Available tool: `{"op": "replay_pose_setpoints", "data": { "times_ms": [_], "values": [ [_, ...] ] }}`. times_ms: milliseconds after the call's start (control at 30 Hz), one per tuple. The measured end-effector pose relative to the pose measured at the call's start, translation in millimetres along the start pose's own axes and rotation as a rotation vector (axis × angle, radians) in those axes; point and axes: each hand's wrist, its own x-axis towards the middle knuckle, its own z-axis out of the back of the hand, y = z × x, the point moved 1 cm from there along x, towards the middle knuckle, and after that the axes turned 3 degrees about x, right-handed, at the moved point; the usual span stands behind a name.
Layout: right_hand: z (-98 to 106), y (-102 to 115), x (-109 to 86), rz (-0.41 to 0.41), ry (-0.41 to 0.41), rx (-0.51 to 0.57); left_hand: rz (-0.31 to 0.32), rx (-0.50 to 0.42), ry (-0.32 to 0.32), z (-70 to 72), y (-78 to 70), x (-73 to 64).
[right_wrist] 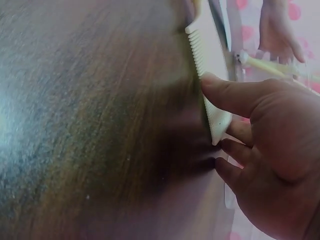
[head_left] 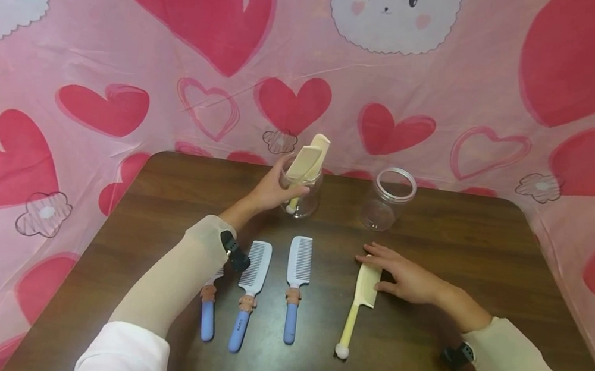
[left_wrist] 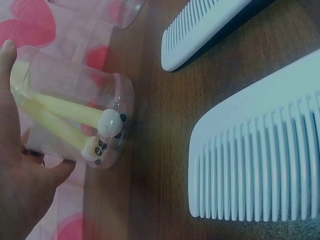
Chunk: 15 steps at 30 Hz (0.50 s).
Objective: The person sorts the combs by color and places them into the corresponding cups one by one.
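Observation:
My left hand [head_left: 271,188] grips a clear plastic jar [head_left: 309,201] around its side near the back of the table. Two pale yellow combs [head_left: 308,159] stand in that jar, heads up and leaning. Their white animal-shaped handle ends [left_wrist: 110,123] rest near the jar's bottom in the left wrist view. My right hand [head_left: 411,278] pinches another yellow comb [head_left: 367,285] by its toothed head, thumb along one edge and fingers at the other. This comb's handle points toward the table's front, and its teeth [right_wrist: 196,52] show in the right wrist view.
A second clear jar [head_left: 381,211] stands upright at the back, right of the first. Three blue combs, one [head_left: 294,292] in the middle, another [head_left: 249,297] beside it and a third [head_left: 207,314] partly under my left sleeve, lie on the brown table [head_left: 420,364]. A pink heart-patterned cloth [head_left: 300,42] hangs behind.

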Motion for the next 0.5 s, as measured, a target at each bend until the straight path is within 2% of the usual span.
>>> {"op": "replay_pose_setpoints", "data": {
  "times_ms": [267,500],
  "values": [
    [0.2,0.7,0.3,0.001,0.002,-0.054,0.008,-0.001,0.003,0.3,-0.5,-1.2],
    [3.5,1.3,1.7,0.026,-0.056,-0.071,0.013,-0.002,0.007,0.1,-1.4,-1.7]
  ]
}}
